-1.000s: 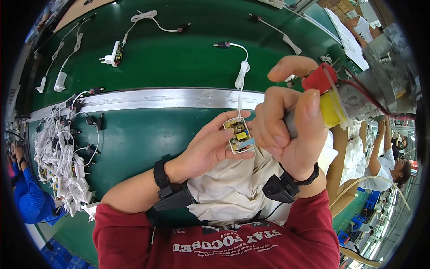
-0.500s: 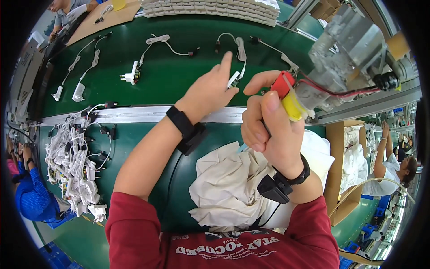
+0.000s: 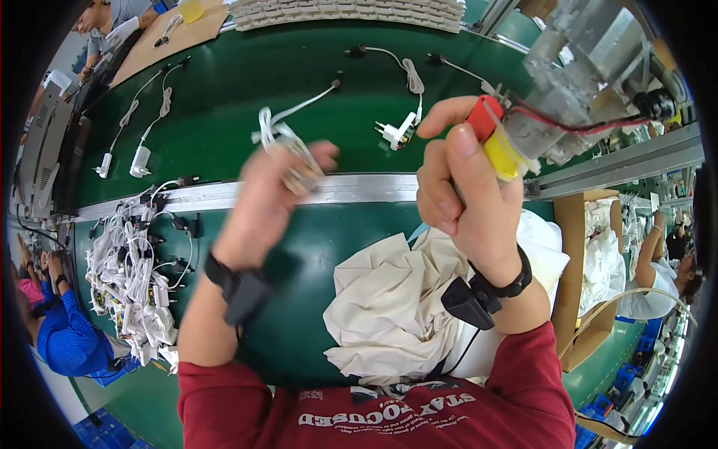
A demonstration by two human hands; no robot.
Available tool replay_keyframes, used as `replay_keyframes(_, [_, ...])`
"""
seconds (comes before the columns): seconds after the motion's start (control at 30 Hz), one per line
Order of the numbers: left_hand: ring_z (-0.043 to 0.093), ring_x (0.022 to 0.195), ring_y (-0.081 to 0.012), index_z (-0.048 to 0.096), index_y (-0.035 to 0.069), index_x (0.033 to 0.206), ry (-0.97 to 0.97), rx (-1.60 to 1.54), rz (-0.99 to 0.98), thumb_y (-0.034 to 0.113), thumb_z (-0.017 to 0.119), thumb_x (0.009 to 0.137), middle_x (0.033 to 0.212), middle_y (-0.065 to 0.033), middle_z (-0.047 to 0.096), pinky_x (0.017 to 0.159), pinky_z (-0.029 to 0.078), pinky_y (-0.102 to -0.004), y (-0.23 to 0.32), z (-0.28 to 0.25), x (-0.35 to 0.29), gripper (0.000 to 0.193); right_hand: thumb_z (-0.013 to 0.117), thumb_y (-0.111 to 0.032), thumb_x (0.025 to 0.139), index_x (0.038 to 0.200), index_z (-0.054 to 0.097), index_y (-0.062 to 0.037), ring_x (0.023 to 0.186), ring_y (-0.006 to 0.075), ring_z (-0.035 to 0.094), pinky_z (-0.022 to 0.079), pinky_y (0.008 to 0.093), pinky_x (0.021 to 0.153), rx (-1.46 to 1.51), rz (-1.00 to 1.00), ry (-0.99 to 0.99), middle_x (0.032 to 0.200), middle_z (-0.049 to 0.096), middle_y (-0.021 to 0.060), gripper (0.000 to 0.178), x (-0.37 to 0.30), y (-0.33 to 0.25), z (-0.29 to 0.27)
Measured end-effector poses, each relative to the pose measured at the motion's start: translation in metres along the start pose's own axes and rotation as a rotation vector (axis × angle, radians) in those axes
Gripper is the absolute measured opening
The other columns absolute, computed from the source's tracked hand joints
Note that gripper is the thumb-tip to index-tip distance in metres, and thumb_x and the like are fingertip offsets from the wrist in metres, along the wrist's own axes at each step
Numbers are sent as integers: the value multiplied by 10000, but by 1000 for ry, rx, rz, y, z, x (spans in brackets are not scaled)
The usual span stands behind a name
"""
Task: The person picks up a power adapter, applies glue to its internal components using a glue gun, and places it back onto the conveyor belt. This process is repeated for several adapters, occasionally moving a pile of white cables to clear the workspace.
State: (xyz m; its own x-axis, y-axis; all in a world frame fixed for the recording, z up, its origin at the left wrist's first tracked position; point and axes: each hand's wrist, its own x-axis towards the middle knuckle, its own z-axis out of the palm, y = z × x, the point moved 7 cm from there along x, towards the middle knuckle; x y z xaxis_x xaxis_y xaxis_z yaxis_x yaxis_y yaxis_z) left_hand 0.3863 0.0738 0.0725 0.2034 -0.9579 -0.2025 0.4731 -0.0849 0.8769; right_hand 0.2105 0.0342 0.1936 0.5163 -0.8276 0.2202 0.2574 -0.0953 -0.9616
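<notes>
My left hand (image 3: 262,194), blurred by motion, is closed around a white plug adapter (image 3: 303,170) whose circuit board seems exposed; its white cable (image 3: 299,105) trails up to a black connector on the green surface. My right hand (image 3: 471,187) is raised at the right, its fingers curled at a tool with a red block (image 3: 486,116) and a yellow part (image 3: 502,156), wrapped in clear plastic and wired red and black. Just left of those fingers, another white plug adapter (image 3: 396,133) lies with its bundled cable.
Two more adapters (image 3: 140,161) with cables lie at the far left. A heap of white cabled adapters (image 3: 134,277) sits on the near left. Cream cloth (image 3: 389,299) lies before me, beside a cardboard box (image 3: 568,262). A metal rail (image 3: 359,187) crosses the table; stacked white trays (image 3: 344,10) stand behind.
My left hand has swung left and toward me, leaving one adapter near the right hand and picking up the other one with its cable. My right hand has shifted slightly right with the tool.
</notes>
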Motion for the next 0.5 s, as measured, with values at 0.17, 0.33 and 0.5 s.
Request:
replay_keyframes(0.17, [584, 1015, -177, 325, 84, 1271, -251, -119, -268, 100, 498, 899, 1187, -122, 564, 679, 536, -273, -77, 72, -60, 410, 426, -327, 958, 989, 447, -35, 346, 46, 268, 233, 208, 332, -35, 23, 32, 475, 335, -17, 294, 5, 3, -3])
replay_keyframes(0.33, [545, 1090, -186, 316, 73, 1289, -471, -202, -262, 28, 464, 913, 1244, -117, 510, 738, 546, -288, -88, 87, -68, 407, 442, -353, 949, 959, 434, -50, 340, 50, 267, 224, 207, 328, 12, -3, 20, 472, 339, -12, 303, 5, 9, -2])
replay_keyframes(0.5, [523, 1126, -192, 311, 76, 1300, -551, -228, -244, 41, 456, 922, 1253, -110, 500, 751, 549, -294, -89, 86, -68, 407, 455, -373, 939, 901, 407, -71, 336, 54, 261, 218, 208, 326, 30, 23, 3, 461, 332, -8, 308, 3, 15, 3])
